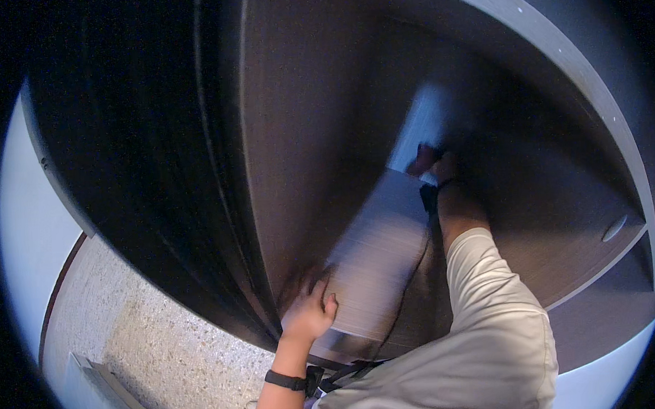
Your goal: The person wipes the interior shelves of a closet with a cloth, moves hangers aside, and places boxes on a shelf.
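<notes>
Inside a dark wood-grain cabinet, my right hand (pixel 442 167) reaches deep, low above the bottom board (pixel 380 246). Shadow and blur hide its fingers, so I cannot tell whether it grips anything; a dark reddish shape lies right beside it. Nearer to me, my left hand (pixel 309 313) has its fingers apart and holds nothing visible. Its fingertips are at the lower front part of the upright side panel (pixel 298 151), touching or very close to it. A pale bluish strip of light (pixel 419 125) falls at the back, past the right hand.
Dark vertical panels (pixel 142 157) stand on the left. A curved-looking shelf edge (pixel 588 71) arches over the upper right, and a board with an oval fitting (pixel 614 228) lies at right. Speckled floor (pixel 164 324) and a pale board (pixel 104 391) show at lower left.
</notes>
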Demonstrator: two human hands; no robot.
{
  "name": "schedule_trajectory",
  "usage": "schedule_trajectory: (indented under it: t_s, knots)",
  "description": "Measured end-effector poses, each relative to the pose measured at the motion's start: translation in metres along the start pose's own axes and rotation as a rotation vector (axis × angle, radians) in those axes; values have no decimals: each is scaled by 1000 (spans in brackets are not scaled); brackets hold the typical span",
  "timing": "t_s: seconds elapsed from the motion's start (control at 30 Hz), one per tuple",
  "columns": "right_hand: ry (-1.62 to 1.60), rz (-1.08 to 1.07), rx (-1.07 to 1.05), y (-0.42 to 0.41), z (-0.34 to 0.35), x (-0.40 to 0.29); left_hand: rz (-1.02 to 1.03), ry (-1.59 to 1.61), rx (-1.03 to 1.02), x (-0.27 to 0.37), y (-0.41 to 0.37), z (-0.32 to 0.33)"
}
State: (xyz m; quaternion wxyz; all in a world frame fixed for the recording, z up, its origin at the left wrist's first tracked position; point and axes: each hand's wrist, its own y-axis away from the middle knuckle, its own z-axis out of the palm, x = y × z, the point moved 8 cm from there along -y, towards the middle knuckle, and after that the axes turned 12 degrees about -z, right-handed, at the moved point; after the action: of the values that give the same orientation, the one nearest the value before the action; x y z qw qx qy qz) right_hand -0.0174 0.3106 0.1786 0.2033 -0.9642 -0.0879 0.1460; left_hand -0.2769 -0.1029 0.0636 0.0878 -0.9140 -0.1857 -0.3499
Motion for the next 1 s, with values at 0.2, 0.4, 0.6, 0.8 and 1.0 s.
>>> schedule_trajectory:
  t_s: [0.2,0.4,0.6,0.8,1.0]
  knots:
    - [166,-64,260,-91,-111,-3,36,-141,57,7,2,2]
    - [363,-184,279,-156,-154,-55,-126,12,-135,-6,0,7]
    - [486,-266,88,-182,-109,-108,0,-49,21,-3,3,7]
    - [517,-446,-54,-191,-60,-167,-51,46,-62,-10,0,16]
    - [570,-506,-84,-183,-43,-139,47,-113,120,-5,6,0]
